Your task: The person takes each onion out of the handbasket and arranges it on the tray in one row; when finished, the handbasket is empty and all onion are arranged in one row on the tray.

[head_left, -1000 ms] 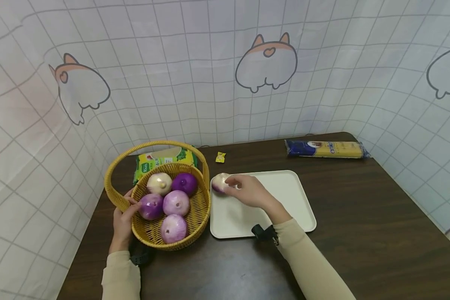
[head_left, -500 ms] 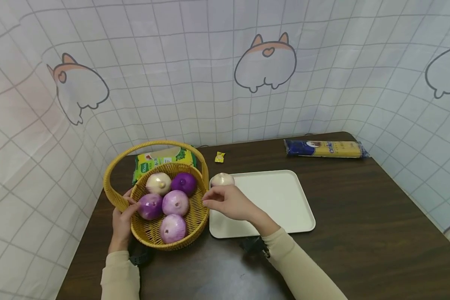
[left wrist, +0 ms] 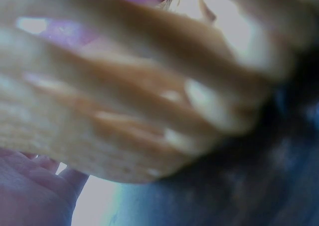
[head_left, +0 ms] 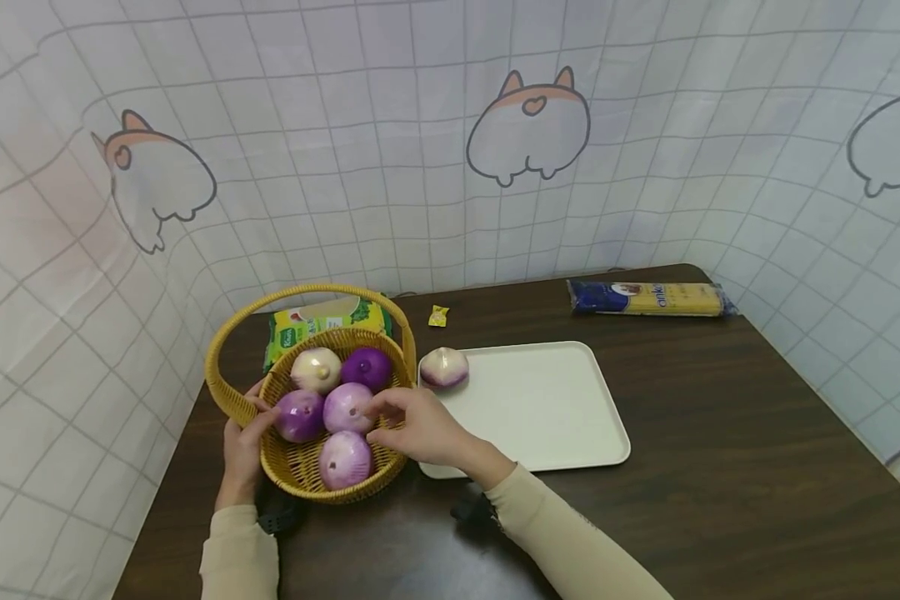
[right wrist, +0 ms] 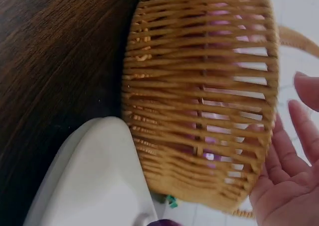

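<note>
A yellow wicker basket [head_left: 322, 492] stands at the left in the head view, with several onions inside. My left hand [head_left: 242, 458] grips its left rim beside the base of the handle, thumb on the inside next to a purple onion [head_left: 298, 417]. Over the right rim reaches my right hand [head_left: 427, 427], thumb and fingers apart beside a light purple onion [head_left: 345, 407] and a striped onion [head_left: 345, 462]. In the right wrist view, its fingers [right wrist: 286, 146] are spread along the basket's side. One white-and-purple onion [head_left: 444, 368] lies on the white tray [head_left: 540, 408], at the back left corner.
Behind the basket lies a green and yellow packet [head_left: 281, 333]. A small yellow wrapped piece [head_left: 438, 316] sits at the back of the dark wooden table [head_left: 720, 433]. A blue and yellow noodle-like packet [head_left: 652, 298] lies at the back right, near the curtain [head_left: 645, 167].
My right hand has left the onion on the tray and moved left and towards me, over the basket's rim to the onions. The left hand keeps its grip on the basket.
</note>
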Motion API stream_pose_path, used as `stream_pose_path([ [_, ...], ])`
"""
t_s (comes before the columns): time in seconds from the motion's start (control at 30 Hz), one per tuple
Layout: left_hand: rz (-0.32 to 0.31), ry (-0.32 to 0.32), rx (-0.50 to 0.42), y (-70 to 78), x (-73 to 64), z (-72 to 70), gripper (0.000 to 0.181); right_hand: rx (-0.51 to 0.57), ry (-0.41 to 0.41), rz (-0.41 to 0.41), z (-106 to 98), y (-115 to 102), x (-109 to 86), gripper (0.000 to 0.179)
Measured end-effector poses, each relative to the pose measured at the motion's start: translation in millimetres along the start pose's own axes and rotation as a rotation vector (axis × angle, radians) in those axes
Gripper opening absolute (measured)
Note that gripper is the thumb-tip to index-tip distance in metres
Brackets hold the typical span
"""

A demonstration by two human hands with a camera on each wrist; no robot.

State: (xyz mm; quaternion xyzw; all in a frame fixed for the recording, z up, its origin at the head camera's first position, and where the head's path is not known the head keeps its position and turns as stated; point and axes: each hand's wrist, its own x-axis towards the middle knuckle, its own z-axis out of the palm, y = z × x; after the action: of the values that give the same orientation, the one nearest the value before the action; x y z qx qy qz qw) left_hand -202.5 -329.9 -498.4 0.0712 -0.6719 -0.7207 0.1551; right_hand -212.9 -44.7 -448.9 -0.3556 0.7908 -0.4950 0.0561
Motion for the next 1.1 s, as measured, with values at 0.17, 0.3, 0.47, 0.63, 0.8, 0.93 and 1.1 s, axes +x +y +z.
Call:
stream_pose_path([
  [0.17, 0.014, 0.006, -0.002, 0.7, -0.1, -0.1, 0.012, -0.327, -0.064, -0.053, 15, -5, 6.8, 0.036],
  [0.3, 0.014, 0.006, -0.004, -1.0, -0.4, -0.2, 0.014, -0.535, -0.067, -0.022, 27, -6, 8.8, 0.04],
  [0.47, 0.014, -0.003, -0.011, -2.8, 1.2, 3.0, 0.015, -0.677, -0.042, -0.011, 33, -5, 8.8, 0.041],
  [0.63, 0.021, 0.002, -0.009, -1.2, 1.2, 0.1, 0.019, -0.683, -0.069, -0.032, 37, -5, 12.1, 0.046],
  [0.8, 0.011, 0.014, -0.012, -0.4, 0.3, -1.5, 0.022, -0.614, -0.193, -0.052, 35, -6, 18.3, 0.054],
  [0.93, 0.0, 0.011, -0.01, 0.0, -1.6, -1.2, 0.022, -0.554, -0.287, -0.055, 33, -6, 23.8, 0.059],
  [1.1, 0.011, 0.006, -0.015, -0.7, 0.4, 0.9, 0.019, -0.526, -0.325, -0.022, 31, -7, 28.2, 0.062],
])
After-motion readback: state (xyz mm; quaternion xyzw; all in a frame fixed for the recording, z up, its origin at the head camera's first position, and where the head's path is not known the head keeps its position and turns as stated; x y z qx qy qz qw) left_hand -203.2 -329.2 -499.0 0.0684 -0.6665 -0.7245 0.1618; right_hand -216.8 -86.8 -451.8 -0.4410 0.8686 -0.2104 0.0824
